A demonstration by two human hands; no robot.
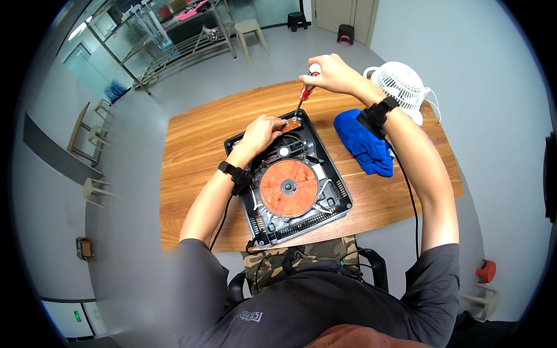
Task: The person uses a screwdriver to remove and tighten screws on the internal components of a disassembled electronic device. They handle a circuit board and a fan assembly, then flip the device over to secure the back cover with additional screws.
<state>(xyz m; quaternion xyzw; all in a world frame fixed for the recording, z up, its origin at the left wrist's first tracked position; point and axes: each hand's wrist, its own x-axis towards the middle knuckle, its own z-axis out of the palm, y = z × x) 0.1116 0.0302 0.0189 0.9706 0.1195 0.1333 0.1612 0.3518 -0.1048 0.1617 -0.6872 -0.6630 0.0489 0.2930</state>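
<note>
An opened induction cooker [342, 203] lies on the wooden table, its black housing exposing a round copper-coloured coil [272, 188] and a fan [284, 151]. My right hand [333, 74] is closed around the handle of a red and white screwdriver [307, 90], held above the cooker's far edge. The shaft points down to the right end of a small orange-brown circuit board [291, 124]; whether the tip sits in a screw is too small to tell. At the board's left end, my left hand [262, 134] holds it with bent fingertips, partly covering it.
A crumpled blue cloth [364, 142] lies right of the cooker, with a white caged fan [399, 84] beyond it. Black cables [409, 191] hang from the bands on both wrists. Past the table stand a metal rack [174, 55] and several stools, one beige [249, 29].
</note>
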